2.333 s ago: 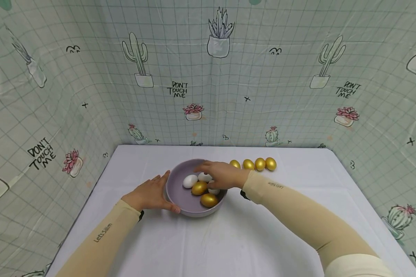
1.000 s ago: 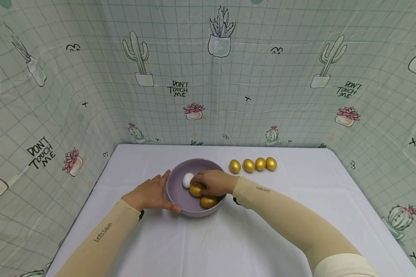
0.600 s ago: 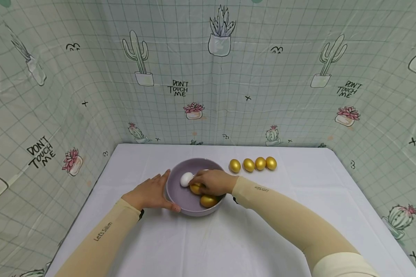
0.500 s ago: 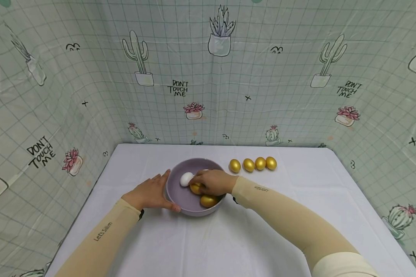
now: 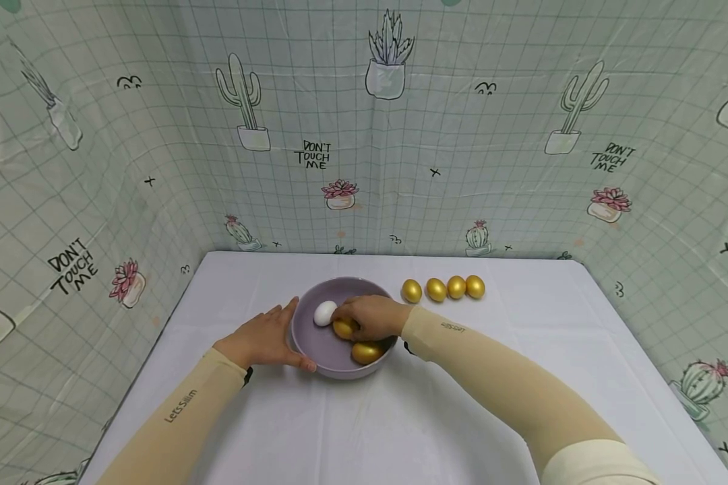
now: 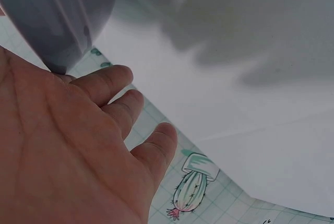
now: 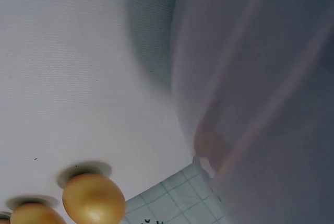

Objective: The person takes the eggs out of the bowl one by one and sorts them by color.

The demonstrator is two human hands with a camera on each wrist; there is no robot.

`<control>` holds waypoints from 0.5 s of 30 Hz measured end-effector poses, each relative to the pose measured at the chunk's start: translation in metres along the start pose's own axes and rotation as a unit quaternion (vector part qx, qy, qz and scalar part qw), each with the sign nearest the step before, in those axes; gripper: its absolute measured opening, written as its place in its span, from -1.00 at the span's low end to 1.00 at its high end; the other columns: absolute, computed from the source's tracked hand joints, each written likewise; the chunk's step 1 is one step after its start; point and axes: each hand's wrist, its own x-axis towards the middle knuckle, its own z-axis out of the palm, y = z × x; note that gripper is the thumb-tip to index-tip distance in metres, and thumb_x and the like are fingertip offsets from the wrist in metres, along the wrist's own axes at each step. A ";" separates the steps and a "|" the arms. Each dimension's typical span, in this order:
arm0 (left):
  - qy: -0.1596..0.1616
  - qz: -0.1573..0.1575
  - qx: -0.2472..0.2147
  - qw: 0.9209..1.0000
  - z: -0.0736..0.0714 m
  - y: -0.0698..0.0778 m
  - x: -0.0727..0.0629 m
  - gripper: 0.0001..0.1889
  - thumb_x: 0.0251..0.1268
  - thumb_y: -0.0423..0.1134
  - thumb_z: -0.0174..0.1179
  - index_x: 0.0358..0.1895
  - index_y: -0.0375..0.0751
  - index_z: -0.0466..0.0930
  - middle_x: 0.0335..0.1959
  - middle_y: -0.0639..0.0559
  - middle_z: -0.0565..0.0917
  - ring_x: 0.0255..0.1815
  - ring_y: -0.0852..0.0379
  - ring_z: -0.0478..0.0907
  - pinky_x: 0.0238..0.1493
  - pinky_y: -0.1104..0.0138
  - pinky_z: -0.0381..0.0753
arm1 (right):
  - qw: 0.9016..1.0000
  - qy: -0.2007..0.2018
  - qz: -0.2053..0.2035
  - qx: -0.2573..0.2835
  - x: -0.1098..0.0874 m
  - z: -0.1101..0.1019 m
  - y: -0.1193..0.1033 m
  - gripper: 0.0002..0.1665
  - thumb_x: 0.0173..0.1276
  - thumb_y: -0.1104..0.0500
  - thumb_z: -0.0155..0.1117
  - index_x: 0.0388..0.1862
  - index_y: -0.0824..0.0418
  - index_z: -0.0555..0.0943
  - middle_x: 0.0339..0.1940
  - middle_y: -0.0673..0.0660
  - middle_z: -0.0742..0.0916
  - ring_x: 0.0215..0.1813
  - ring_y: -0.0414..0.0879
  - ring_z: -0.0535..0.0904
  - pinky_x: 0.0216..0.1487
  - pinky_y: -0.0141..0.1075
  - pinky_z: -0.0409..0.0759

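A mauve bowl (image 5: 306, 347) stands on the white-covered table with eggs inside. My left hand (image 5: 267, 338) rests against its left side, fingers straight and spread, thumb along the front rim. The left wrist view shows that palm (image 6: 68, 130) beside the bowl's outer wall (image 6: 78, 10). My right hand (image 5: 373, 316) reaches into the bowl, its fingers curled round a golden egg (image 5: 344, 329). A white egg (image 5: 324, 314) lies just left of those fingers, and another golden egg (image 5: 367, 352) lies near the front right wall. Whatever is beneath the right hand is hidden.
Several golden eggs (image 5: 436, 289) stand in a row on the table behind and right of the bowl. In the right wrist view, a golden egg (image 7: 94, 199) shows near the bowl's blurred wall (image 7: 261, 78). A patterned cloth (image 5: 431, 135) hangs around the table.
My right hand has lowered into the bowl and curled round a golden egg, covering white eggs seen earlier. The visible white egg has shifted slightly left. My left hand has stayed put.
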 end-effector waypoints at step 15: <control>0.003 -0.003 0.003 1.000 0.001 -0.001 0.000 0.49 -0.30 0.52 0.43 0.56 -0.44 -0.10 0.51 -0.35 0.18 0.48 -0.40 0.11 0.40 -0.21 0.14 | 1.000 0.002 0.010 -0.006 0.003 0.000 0.000 -0.37 0.25 0.13 0.49 0.32 0.00 0.56 0.12 -0.04 0.65 0.10 -0.20 0.55 0.25 -0.31 0.44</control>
